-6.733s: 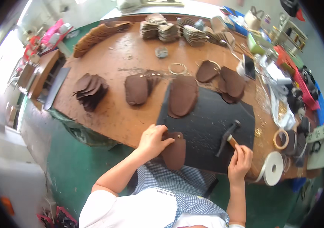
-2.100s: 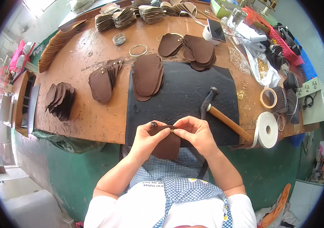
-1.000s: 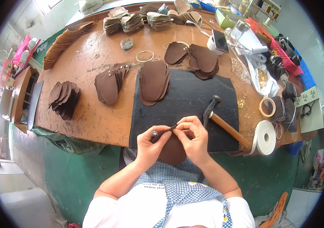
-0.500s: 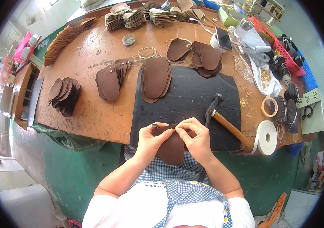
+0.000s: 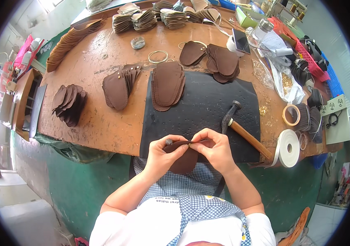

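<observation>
A brown leather piece point(image 5: 185, 162) with a rounded lower end hangs between my hands at the table's near edge. My left hand point(image 5: 161, 155) grips its left side, thumb on top, and a short metal rod point(image 5: 169, 142) pokes out from between the fingers. With thumb and fingertips together, my right hand point(image 5: 217, 154) pinches the upper edge. Something small and gold-coloured shows where the two thumbs meet; its shape is too small to tell. On the black mat point(image 5: 199, 106), a hammer point(image 5: 249, 138) with a wooden handle lies just right of my right hand.
Brown leather stacks point(image 5: 167, 88) lie ahead, some with metal studs point(image 5: 119, 76); a darker pile point(image 5: 70, 103) sits left. At right are a white tape roll point(image 5: 288, 148), a tan tape ring point(image 5: 291, 115), gold fittings point(image 5: 264, 110) and a phone point(image 5: 241, 41). Further stacks point(image 5: 144, 19) line the back.
The leather's lower end has tipped upward and its top edge now faces up more. Both hands have shifted slightly, still pinching it close together. The hammer and stacks have stayed put.
</observation>
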A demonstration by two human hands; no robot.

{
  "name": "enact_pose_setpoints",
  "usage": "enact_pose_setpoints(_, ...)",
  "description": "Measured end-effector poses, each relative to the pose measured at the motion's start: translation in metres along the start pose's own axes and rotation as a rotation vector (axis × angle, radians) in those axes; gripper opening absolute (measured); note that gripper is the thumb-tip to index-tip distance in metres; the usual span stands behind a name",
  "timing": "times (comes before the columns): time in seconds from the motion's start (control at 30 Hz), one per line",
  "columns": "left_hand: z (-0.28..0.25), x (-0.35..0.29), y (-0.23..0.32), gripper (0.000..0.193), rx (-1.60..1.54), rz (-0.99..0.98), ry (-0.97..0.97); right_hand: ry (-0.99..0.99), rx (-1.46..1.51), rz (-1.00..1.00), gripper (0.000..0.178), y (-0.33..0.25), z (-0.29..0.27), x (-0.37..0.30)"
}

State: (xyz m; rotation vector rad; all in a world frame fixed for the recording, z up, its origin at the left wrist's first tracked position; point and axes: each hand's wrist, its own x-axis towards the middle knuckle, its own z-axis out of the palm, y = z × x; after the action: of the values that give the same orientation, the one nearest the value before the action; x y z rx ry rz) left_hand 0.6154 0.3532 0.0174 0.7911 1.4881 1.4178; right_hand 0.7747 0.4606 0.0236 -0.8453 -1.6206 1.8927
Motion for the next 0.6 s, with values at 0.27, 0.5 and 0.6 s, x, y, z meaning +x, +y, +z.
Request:
enact_pose_setpoints(0.27, -0.010, -0.008, 0.020, 0.035, 0.446, 0.994, -0.057, 0.062, -0.721, -1.111, 0.023, -0.016, 0.006, -0.022)
enact_pose_setpoints(0.5, -0.014, -0.011, 0.027, 0.032, 0.526, 1.074, -0.100, -0.021, -0.779, -1.208, 0.023, -0.027, 0.004, -0.026)
enact_pose_setpoints(0.6, -0.009, -0.013, 0.025, 0.028, 0.381, 0.804, -0.113, -0.029, -0.664, -1.065, 0.022, -0.027, 0.005, -0.021)
